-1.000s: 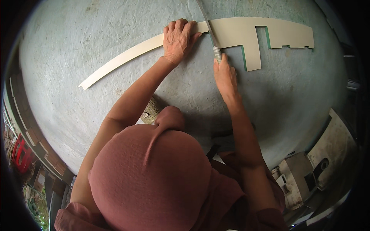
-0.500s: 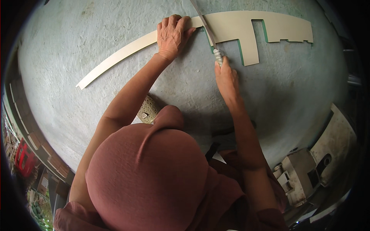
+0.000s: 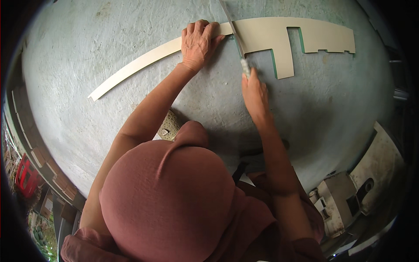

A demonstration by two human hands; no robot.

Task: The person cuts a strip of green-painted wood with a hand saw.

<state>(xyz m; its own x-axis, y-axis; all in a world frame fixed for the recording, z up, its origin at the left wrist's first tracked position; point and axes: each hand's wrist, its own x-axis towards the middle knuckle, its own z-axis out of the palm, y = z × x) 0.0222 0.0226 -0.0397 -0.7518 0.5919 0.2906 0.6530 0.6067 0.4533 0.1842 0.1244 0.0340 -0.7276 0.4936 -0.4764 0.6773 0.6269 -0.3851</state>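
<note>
A long, flat cream panel (image 3: 262, 35) with green cut edges lies on the grey floor. It narrows to a curved strip at the left and has square notches on its near side at the right. My left hand (image 3: 196, 45) grips the strip, fingers over its far edge and thumb pointing right. In my right hand (image 3: 255, 94) is the pale, wrapped handle of a long thin blade (image 3: 233, 30). That blade lies across the panel where the strip meets the wide part, running away from me. Whether its edge has teeth is too small to tell.
Worn grey floor (image 3: 174, 91) surrounds the panel. A speckled block (image 3: 169, 126) sits close to my left forearm. Stained cream panel pieces (image 3: 338, 203) lie at the lower right. A red plastic thing (image 3: 27, 177) and several brick-like blocks (image 3: 63, 185) stand at the left edge.
The whole view has shifted a little, so the panel appears slightly lower. Relative to the panel, the blade and my right hand have moved only slightly; my left hand keeps its place.
</note>
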